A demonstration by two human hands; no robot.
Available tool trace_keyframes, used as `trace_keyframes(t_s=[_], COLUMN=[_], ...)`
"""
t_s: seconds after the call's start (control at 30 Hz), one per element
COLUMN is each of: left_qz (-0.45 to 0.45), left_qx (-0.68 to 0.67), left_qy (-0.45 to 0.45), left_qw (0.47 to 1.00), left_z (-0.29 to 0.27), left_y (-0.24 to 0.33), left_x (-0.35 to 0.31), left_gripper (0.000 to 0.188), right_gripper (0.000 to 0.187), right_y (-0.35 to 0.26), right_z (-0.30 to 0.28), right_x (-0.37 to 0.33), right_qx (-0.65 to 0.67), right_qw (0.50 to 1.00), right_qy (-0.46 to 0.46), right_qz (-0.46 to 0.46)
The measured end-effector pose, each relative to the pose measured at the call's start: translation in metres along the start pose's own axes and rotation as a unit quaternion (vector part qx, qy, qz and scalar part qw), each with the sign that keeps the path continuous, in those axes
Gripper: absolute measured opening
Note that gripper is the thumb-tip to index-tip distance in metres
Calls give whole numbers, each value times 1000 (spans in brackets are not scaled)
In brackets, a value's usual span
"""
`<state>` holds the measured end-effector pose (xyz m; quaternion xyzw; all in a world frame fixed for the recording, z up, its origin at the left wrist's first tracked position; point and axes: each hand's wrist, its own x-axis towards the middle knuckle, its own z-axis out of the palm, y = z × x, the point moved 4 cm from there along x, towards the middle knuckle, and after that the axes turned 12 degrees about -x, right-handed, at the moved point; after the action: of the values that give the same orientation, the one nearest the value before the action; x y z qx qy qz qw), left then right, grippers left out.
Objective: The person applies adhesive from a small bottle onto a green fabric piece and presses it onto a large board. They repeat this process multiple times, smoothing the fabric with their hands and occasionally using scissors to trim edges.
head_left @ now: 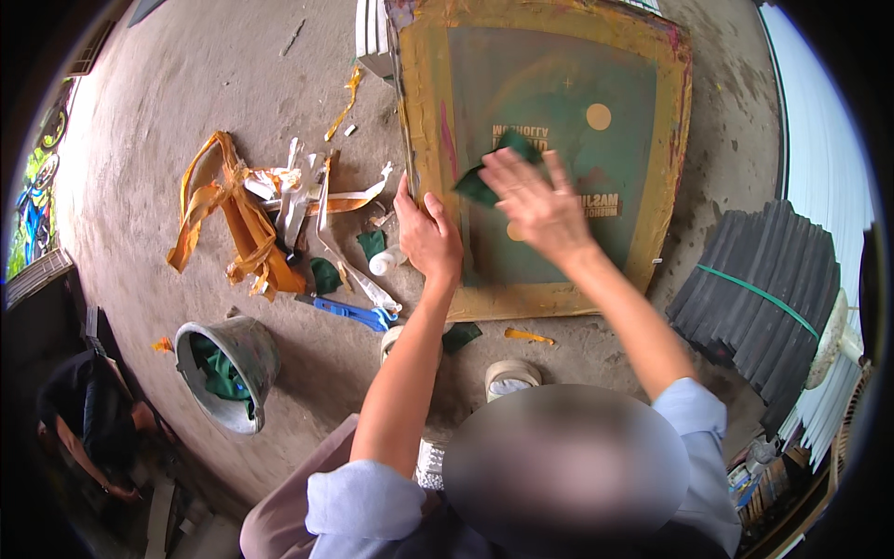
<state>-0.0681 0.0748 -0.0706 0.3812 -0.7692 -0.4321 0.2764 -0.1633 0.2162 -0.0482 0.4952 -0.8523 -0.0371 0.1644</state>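
Observation:
A large silk-screen printing frame (549,296) lies tilted in front of me, its border covered with yellowish-brown tape and its mesh (531,74) dark green with pale printed shapes. My left hand (430,233) grips the frame's left edge, thumb on the near face. Over the middle of the mesh my right hand (535,200) is flat with fingers stretched out, slightly blurred by motion. A dark green cloth (480,186) lies against the mesh under its fingertips. Part of the cloth is hidden by the hand.
Crumpled orange and white tape strips (247,224), a blue cutter knife (354,312), a small white bottle (384,263) and green scraps (326,276) litter the floor at left. Nearby stands a grey bucket (265,359) with green cloth inside. A strapped dark stack (754,307) stands right; another person (93,419) sits lower left.

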Motion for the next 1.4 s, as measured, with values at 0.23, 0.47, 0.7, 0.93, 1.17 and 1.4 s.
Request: trace_keyframes(t_s=[0.23, 0.47, 0.7, 0.93, 1.17, 1.4], left_qz=[0, 23, 4, 17, 13, 11], left_qx=[11, -26, -13, 3, -4, -18], left_qy=[2, 3, 1, 11, 2, -5], left_qw=[1000, 999, 1000, 1000, 1000, 1000], left_z=[10, -2, 4, 2, 5, 2], left_y=[8, 2, 2, 0, 2, 7], left_x=[-4, 0, -2, -3, -3, -10], left_gripper=[47, 46, 45, 45, 47, 48], right_gripper=[50, 47, 51, 63, 69, 53], right_y=[34, 22, -17, 70, -40, 97], right_z=[2, -2, -6, -10, -6, 1], right_x=[82, -9, 10, -25, -6, 10], right_qx=[25, 65, 146, 50, 227, -54], right_qw=[973, 998, 983, 985, 969, 983], right_qy=[102, 21, 31, 12, -12, 45], right_qz=[203, -7, 106, 166, 94, 172])
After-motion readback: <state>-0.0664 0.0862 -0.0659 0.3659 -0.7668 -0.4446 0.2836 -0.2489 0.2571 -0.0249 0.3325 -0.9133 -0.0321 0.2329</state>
